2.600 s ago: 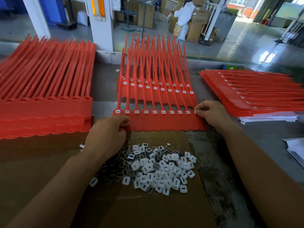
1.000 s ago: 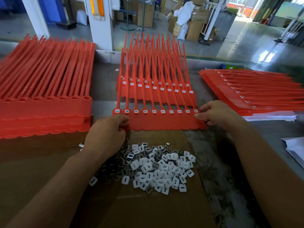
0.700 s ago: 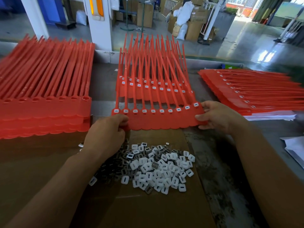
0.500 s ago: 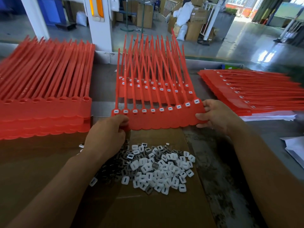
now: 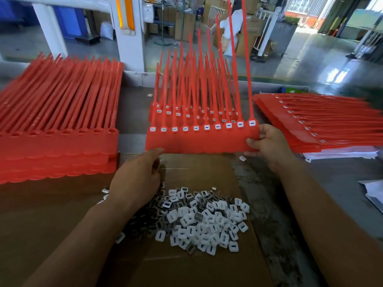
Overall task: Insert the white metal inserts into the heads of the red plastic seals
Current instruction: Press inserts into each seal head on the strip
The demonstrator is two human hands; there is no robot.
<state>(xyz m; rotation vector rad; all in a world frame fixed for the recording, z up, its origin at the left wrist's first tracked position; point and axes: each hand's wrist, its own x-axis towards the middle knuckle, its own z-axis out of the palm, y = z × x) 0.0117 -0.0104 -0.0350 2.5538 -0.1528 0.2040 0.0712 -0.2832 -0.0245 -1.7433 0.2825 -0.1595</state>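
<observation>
While the right hand (image 5: 267, 141) pinches one end of a red plastic strip of 10 seals (image 5: 199, 141), all heads filled, the left hand (image 5: 141, 175) hangs slack at its other corner; next, likely: set it aside, fetch white square metal inserts (image 5: 203, 220) below the hands.

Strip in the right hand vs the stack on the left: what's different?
The held strip has a white insert in every head; visible heads on the left stack are empty sockets. The held strip is one layer, held up by the right hand, tails pointing up; the left stack lies flat, several layers deep. Both are red seals joined side by side.
</observation>
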